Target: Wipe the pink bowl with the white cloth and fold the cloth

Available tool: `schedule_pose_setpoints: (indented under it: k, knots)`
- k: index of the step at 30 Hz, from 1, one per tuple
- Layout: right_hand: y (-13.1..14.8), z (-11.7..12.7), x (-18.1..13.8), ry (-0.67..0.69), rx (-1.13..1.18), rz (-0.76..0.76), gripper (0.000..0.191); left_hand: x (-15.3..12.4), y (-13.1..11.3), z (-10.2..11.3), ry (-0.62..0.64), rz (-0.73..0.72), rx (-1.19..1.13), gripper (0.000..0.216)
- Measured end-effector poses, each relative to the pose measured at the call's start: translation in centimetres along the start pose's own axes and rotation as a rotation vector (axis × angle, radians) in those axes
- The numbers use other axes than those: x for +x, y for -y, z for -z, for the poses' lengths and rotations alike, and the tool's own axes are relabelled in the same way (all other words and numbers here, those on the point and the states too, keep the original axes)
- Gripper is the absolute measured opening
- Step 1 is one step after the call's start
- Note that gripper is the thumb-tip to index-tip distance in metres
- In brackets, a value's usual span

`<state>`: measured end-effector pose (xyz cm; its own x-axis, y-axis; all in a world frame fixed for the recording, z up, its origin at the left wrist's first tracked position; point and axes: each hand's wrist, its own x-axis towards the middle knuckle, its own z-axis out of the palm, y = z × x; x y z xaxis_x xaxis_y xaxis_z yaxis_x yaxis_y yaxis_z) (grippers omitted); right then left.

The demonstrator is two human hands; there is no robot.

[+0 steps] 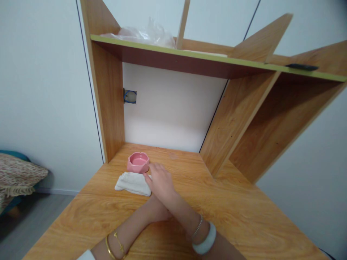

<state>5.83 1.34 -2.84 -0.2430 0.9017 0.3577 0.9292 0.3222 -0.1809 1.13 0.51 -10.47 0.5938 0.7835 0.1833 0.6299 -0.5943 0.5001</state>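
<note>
My right hand (162, 181) lies over the wood desk (230, 209) with its fingers stretched out, beside a pink faceted ashtray (138, 167) and a folded white cloth (132, 183). Its thumb is at the cloth's right end; whether it presses on it I cannot tell. Beneath the right wrist, my left hand (158, 210) crosses over to the right, and its fingers are hidden by the right forearm. The cloth lies flat just in front of the ashtray, which stands upright, its hollow facing up.
A shelf unit (176, 57) rises from the desk's back, with a clear plastic bag (148, 34) and a dark flat object (302, 67) on top. Slanted panels stand at the right. An open wall socket box (130, 96) shows wiring. A patterned fringed cover (20, 173) is at far left.
</note>
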Motion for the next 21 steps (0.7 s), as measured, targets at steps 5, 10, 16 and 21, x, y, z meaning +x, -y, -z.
schedule_pose_setpoints:
  k: [5,10,16,21]
  knots:
    - [-9.7,-1.3,-3.0,0.035,-0.001,-0.164,0.042,-0.4,-1.2,1.2,0.125,-0.096,0.145,0.019]
    - [-14.0,-4.1,-5.4,0.156,0.048,-0.245,0.055,-0.3,-1.5,1.7,0.128,-0.095,0.177,0.021]
    - [-13.8,-4.8,-5.6,0.186,0.068,-0.274,0.052,-0.2,-1.3,1.7,0.156,-0.113,0.178,0.02]
    - [-13.7,-4.1,-5.6,0.221,0.085,-0.264,0.052,-0.1,-1.3,1.7,0.111,-0.141,0.171,0.02]
